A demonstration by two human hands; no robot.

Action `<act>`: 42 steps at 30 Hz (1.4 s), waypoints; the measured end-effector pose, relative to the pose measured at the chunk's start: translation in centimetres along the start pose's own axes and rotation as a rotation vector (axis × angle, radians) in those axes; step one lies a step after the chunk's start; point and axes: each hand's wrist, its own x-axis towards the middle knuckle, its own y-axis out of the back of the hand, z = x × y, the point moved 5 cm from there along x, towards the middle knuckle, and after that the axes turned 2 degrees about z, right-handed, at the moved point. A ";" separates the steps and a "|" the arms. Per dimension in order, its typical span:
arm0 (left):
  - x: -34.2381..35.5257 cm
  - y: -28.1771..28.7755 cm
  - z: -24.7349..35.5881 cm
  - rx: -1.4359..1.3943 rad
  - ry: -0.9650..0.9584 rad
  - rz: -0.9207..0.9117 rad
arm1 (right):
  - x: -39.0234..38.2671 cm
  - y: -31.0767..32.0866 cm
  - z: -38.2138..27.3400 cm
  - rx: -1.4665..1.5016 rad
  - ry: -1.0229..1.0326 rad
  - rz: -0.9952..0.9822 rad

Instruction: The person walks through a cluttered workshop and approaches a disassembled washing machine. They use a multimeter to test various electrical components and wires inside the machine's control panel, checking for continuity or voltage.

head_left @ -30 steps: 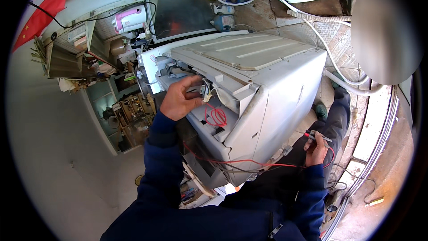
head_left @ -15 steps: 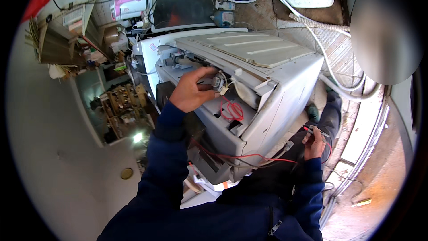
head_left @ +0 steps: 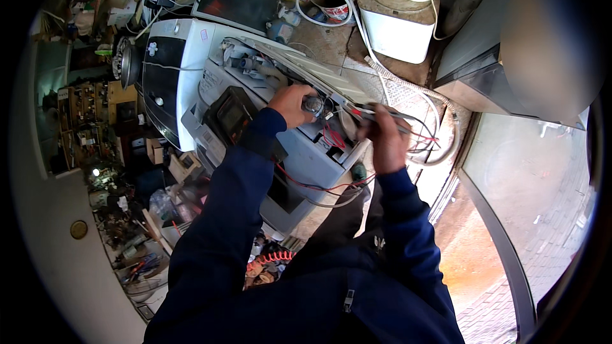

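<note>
An appliance with a white casing (head_left: 306, 150), like a washing machine, has its top opened, showing hoses and wires inside. Over the opening, my left hand (head_left: 292, 104) is closed around a small round grey part (head_left: 313, 104) with wires. Just right of it, my right hand (head_left: 386, 140), blurred by motion, grips thin test probes (head_left: 361, 111) whose tips point toward that part. Red and dark leads (head_left: 424, 137) trail from the probes. A loop of red wire (head_left: 333, 135) lies inside the casing. On the machine's left side rests a dark meter-like box (head_left: 231, 118) with a display.
A white appliance with a black front panel (head_left: 159, 83) stands to the left. White hoses (head_left: 449, 146) curl on the floor at the right. A bucket (head_left: 339, 9) and bottles stand beyond the machine. Cluttered shelves (head_left: 86, 118) and loose parts fill the far left.
My right hand has risen from beside my leg to the machine's opening, carrying the probes. My left hand stays on the round part. The view has shifted, showing more at the right.
</note>
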 end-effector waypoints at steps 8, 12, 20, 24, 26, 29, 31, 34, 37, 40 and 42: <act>-0.4 0.4 0.6 0.084 -0.011 0.083 | 1.1 -4.6 4.5 -0.076 -0.103 0.061; -0.6 0.6 0.8 0.121 -0.020 0.104 | 0.6 -4.8 5.1 -0.068 -0.143 0.121; -0.8 0.8 0.8 0.082 -0.014 0.126 | 1.0 -5.2 6.0 0.020 -0.239 0.112; -0.7 0.8 0.7 0.089 -0.020 0.132 | 1.1 -5.4 6.0 -0.011 -0.297 0.134; -0.6 0.7 0.5 0.097 -0.029 0.139 | 1.1 -5.6 5.7 -0.034 -0.281 0.130; -0.3 0.5 0.2 0.099 -0.040 0.135 | 1.1 -5.6 5.6 -0.078 -0.259 0.110; -0.2 0.5 0.3 0.091 -0.036 0.116 | 1.2 -5.5 5.6 -0.086 -0.242 0.111; -0.2 0.6 0.3 0.094 -0.029 0.120 | 1.2 -5.5 5.7 -0.083 -0.221 0.116; -0.3 0.5 0.2 0.098 -0.036 0.125 | 1.4 -5.3 6.0 -0.099 -0.209 0.096; -0.1 0.3 -0.1 0.093 -0.044 0.135 | 1.5 -5.4 6.3 -0.091 -0.227 0.091; -0.2 0.5 0.2 0.080 -0.015 0.118 | 1.6 -5.3 6.6 -0.052 -0.275 0.044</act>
